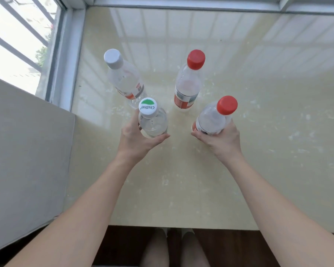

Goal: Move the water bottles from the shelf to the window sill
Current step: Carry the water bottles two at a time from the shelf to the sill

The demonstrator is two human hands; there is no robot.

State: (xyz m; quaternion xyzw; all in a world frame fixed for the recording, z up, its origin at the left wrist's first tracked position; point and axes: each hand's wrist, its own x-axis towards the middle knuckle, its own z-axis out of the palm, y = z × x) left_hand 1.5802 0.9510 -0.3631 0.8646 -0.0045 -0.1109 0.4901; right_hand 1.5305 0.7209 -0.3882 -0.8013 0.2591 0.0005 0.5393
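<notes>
Clasping green-capped clear plastic bottle [152, 124] in left hand [135, 138], red-capped clear plastic bottle [210, 120] in right hand [223, 140]. Set both upright on glossy beige window sill [268, 97].

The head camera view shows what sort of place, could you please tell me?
Probably a deep indoor window sill in a home: a glossy cream stone ledge, grey metal window frames on two sides, and dark wooden floor below.
</notes>
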